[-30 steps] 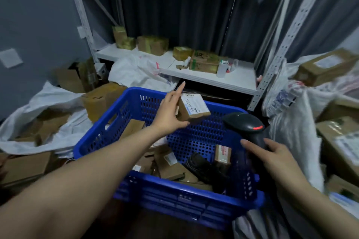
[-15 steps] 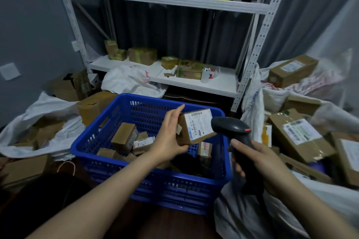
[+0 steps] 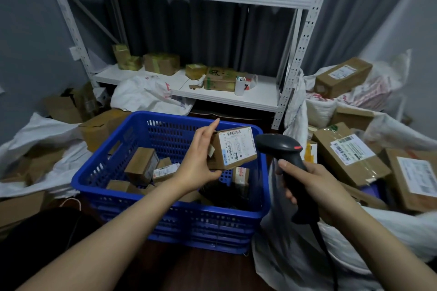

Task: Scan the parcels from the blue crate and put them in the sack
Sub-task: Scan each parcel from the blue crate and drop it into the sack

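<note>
The room is dim, with grey walls and a white shelf rack (image 3: 257,101) at the back that has small boxes on it. On the floor in the middle sits the blue crate (image 3: 170,134), with a few small parcels lying in it. The left hand (image 3: 198,160) holds one parcel (image 3: 234,149) up over the right side of the crate. The thumb is under it and the fingers (image 3: 209,130) press on its left end, so the box is pinched between them. A second ago this parcel was higher, near the far rim. Now it is lower, and its white label leans toward the scanner (image 3: 279,146). The scanner has come up too — its nose is just beside the label, not touching. The right hand (image 3: 316,184) has its fingers curled round the handle. So I think the scan is about to happen, or is happening now. To the right, the white sack (image 3: 295,262) lies open with bigger boxes in it — a short trip for the parcel next.
</note>
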